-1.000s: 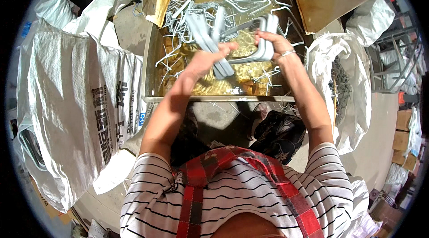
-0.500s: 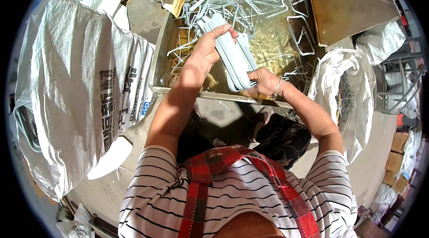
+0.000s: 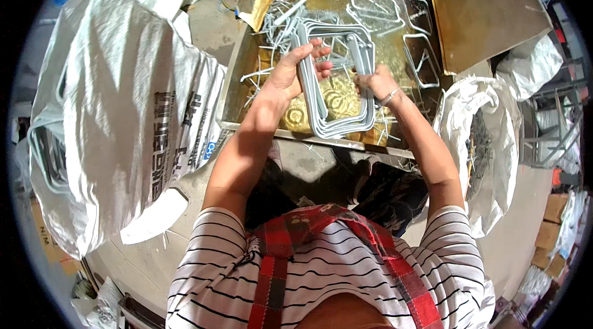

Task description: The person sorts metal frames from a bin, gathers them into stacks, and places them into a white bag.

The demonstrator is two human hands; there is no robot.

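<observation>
A stack of light-grey rectangular frames (image 3: 343,126) with rounded corners is held up over a metal tub of shallow water. My left hand (image 3: 295,68) holds the stack's left side, its fingers somewhat spread and reaching into the opening. On the right side, my right hand (image 3: 377,82) is closed round the frames, with a band at its wrist. Behind the stack lies a heap of thin grey strips (image 3: 281,26) in the tub. More loose grey frames (image 3: 374,7) rest at the tub's far side, and another frame (image 3: 421,60) lies along its right wall.
The tub's metal rim (image 3: 321,141) runs in front of me. A large white woven sack (image 3: 105,113) stands at left, with grey frames showing through its side opening. At right is an open white sack (image 3: 503,137) of thin scraps. A metal sheet (image 3: 488,8) slants over the tub's right corner.
The stack has turned from edge-on to face-on, so its opening shows. My right hand has moved up from the stack's lower end to its right side; my left hand's fingers have spread.
</observation>
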